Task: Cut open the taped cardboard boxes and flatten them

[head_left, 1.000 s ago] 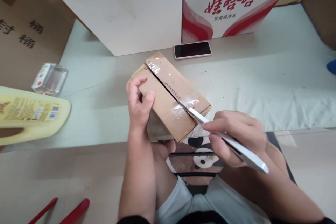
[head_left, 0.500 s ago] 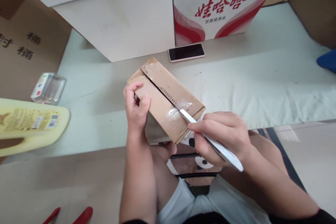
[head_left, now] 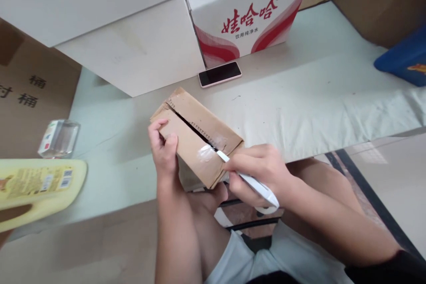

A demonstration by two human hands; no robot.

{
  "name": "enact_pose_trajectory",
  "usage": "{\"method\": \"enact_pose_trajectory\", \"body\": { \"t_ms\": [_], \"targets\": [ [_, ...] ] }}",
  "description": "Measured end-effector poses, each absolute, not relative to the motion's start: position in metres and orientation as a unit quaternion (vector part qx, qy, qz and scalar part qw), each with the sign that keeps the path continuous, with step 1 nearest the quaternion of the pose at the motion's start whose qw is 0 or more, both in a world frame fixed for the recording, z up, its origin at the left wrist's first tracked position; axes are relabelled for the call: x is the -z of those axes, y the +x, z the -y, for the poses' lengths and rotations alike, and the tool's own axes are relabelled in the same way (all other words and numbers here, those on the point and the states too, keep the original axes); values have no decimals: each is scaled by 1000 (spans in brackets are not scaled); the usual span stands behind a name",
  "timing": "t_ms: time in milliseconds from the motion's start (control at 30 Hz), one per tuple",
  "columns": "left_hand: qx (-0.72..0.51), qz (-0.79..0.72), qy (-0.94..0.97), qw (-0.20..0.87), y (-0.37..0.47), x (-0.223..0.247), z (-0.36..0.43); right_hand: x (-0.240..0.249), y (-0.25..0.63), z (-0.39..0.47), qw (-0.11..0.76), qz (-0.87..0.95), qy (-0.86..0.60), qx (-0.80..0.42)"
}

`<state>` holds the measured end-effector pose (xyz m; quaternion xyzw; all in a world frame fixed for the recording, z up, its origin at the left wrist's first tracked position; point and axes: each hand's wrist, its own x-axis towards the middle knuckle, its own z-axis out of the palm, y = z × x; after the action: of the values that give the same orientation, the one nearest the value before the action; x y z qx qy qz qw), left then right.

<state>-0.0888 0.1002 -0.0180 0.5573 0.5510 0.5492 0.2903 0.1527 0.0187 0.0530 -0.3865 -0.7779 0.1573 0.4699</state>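
A small brown cardboard box (head_left: 189,135) is tilted at the edge of the cloth-covered surface, a dark slit running along its top seam. Clear tape (head_left: 206,152) shines near the slit's lower end. My left hand (head_left: 164,148) grips the box's left side, thumb on top. Closed around a white knife (head_left: 256,184) is my right hand (head_left: 258,171). The knife's front end rests at the slit beside the tape; its blade tip is hidden in the gap.
A pink-edged phone (head_left: 220,74) lies in front of a white and red carton (head_left: 246,22). White boxes (head_left: 140,49) stand left of it. A clear container (head_left: 60,138) and yellow bottle (head_left: 40,191) are at left, a blue object (head_left: 402,60) at right.
The view has shifted, showing more of the blue object. The slit looks wider, and the knife's front end is nearer the box's lower right end.
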Motion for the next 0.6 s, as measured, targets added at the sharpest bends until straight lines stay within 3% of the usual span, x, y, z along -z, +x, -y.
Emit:
{"method": "enact_pose_trajectory", "body": {
  "t_ms": [167, 267, 333, 433, 600],
  "targets": [
    [-568, -549, 520, 325, -88, 12, -99, -63, 173, -10, 586, 697, -357, -208],
    [-586, -550, 489, 340, -87, 7, -97, -52, 190, -16, 606, 645, -434, -165],
    [-607, -556, 456, 340, -85, 4, -96, -31, 196, -31, 568, 618, -528, -132],
    [-627, -555, 432, 334, -82, 1, -97, 6, 201, -59, 422, 643, -623, -142],
    [-656, -528, 372, 391, -84, -3, -97, 36, 202, -77, 212, 710, -652, -159]
  ]
}}
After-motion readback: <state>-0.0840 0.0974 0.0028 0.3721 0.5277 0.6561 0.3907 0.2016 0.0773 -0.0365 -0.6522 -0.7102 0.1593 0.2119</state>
